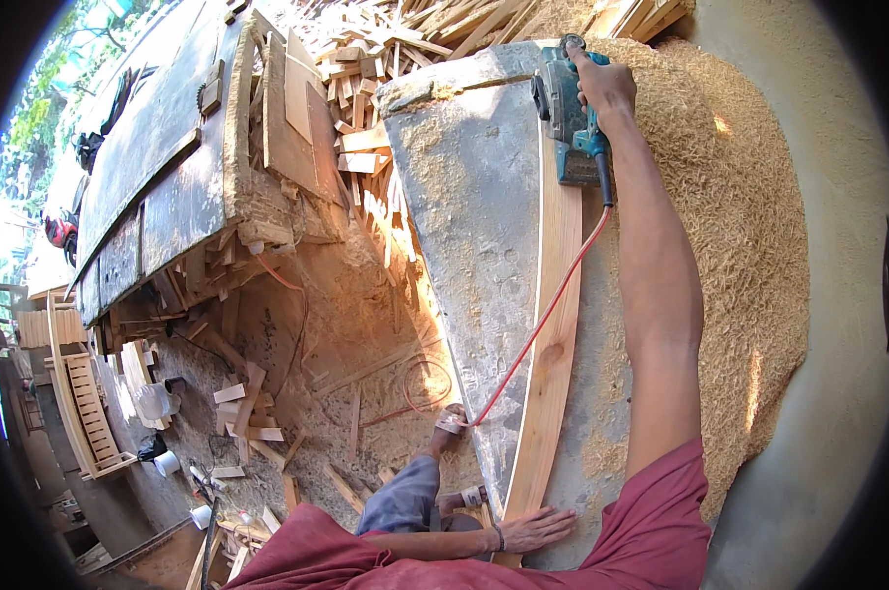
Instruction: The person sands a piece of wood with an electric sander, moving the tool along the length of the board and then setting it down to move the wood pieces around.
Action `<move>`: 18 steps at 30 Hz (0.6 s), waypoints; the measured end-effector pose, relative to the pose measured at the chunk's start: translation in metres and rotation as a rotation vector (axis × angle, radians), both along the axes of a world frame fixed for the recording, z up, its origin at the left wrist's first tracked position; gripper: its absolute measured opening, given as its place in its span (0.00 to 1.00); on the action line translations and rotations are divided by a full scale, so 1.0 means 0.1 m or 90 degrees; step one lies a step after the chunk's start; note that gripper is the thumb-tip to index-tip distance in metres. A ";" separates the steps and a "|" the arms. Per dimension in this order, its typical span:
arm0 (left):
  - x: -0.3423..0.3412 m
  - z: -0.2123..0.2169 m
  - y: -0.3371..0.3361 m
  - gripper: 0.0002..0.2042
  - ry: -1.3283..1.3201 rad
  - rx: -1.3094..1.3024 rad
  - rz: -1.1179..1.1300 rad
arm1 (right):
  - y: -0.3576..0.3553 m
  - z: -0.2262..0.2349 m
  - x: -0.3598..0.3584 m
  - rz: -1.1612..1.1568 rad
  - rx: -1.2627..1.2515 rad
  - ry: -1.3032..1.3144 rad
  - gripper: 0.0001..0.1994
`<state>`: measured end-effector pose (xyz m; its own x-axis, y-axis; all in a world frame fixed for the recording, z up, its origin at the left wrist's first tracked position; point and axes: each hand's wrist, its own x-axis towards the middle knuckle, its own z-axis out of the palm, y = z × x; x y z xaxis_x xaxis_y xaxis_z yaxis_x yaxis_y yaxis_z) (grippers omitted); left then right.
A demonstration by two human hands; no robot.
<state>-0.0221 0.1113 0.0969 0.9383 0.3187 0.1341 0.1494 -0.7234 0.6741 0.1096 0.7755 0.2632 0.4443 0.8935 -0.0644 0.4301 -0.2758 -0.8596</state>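
A teal electric hand planer (570, 128) sits on the far end of a long pale wooden plank (550, 364). My right hand (606, 87) is closed around the planer's handle, with the arm stretched far forward. Down at the plank's near end, my left hand (540, 529) lies flat across the wood, its fingers extended. The plank rests lengthwise on a grey, worn slab-like bench (464, 197). From the planer's back a red cord (533, 339) runs over the plank and drops off the bench's left edge near my foot.
A large heap of wood shavings (739, 256) fills the right side against a wall (837, 128). Offcuts (366, 147) are piled beyond the bench. At left stands a dark-topped wooden table (169, 187); scraps (253, 403) and a slatted wooden piece (92, 413) lie around the floor.
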 end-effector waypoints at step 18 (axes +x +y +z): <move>0.08 -0.22 -0.06 0.32 -0.040 -0.071 -0.016 | 0.79 -0.03 0.10 -0.009 0.011 -0.020 0.31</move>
